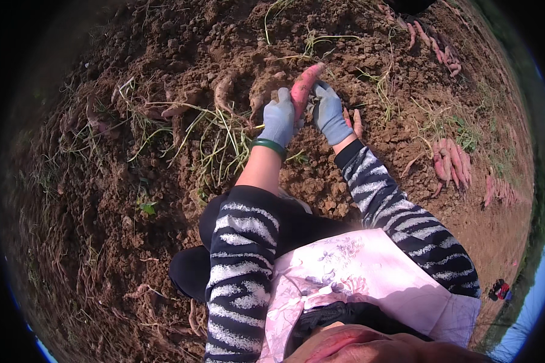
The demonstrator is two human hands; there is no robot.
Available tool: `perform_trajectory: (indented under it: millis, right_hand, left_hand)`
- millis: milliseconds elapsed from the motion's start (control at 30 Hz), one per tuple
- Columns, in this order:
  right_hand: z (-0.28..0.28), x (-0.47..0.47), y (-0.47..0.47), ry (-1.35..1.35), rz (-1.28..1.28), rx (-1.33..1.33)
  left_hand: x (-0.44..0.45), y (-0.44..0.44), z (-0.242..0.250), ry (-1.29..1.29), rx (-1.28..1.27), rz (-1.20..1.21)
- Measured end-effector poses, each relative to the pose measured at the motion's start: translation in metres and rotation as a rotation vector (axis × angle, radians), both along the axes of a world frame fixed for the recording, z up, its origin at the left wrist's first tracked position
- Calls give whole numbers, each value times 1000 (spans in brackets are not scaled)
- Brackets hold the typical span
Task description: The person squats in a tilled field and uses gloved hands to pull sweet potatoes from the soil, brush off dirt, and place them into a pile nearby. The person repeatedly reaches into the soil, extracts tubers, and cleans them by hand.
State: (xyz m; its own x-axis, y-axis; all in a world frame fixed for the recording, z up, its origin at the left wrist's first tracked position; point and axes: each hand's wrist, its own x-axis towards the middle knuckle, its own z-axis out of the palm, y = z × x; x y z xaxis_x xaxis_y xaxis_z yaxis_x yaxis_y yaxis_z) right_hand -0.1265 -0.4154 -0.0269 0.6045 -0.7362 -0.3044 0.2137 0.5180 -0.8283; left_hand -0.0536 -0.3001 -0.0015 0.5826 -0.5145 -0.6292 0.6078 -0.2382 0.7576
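A pink-red sweet potato (305, 86) with soil on its skin points up and slightly right, just above the ground. My left hand (279, 115), in a grey-blue knit glove with a green bangle at the wrist, grips its lower part, thumb along the side. Close on the potato's right side is my right hand (330, 113), gloved alike, with bent fingers. Whether those fingers hold anything is hidden. Just behind the right wrist, two more sweet potatoes (357, 123) lie on the soil. Cut vine stems (222, 145) spread left of my left hand.
Soil-covered sweet potatoes (225, 90) sit in the loose clods to the left. At right lie a bunch of sweet potatoes (453, 163) and a farther row (504, 190). Another group (436, 47) lies at upper right, near a dark object (408, 5). My bent knee (188, 272) is below.
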Motion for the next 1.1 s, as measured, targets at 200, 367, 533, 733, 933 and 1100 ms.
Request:
perform_trajectory:
  millis: [200,367,533,733,933,1100]
  right_hand:
    - [8,-17,11,165,249,-499]
    - [15,-15,18,470,92,-871]
    - [9,-7,28,601,-45,-1054]
    - [9,-13,8,331,-158,-1106]
    - [18,-6,6,595,-107,-974]
    - [16,-10,2,578,-100,-1135]
  left_hand:
    - [2,2,5,276,-181,-156]
    - [-6,-11,2,294,-131,-8]
    - [1,-15,-26,-95,-71,-98]
    - [5,-4,2,293,-155,-176]
    - [-8,-5,11,1,-39,-245]
    - [-4,4,7,434,-255,-352]
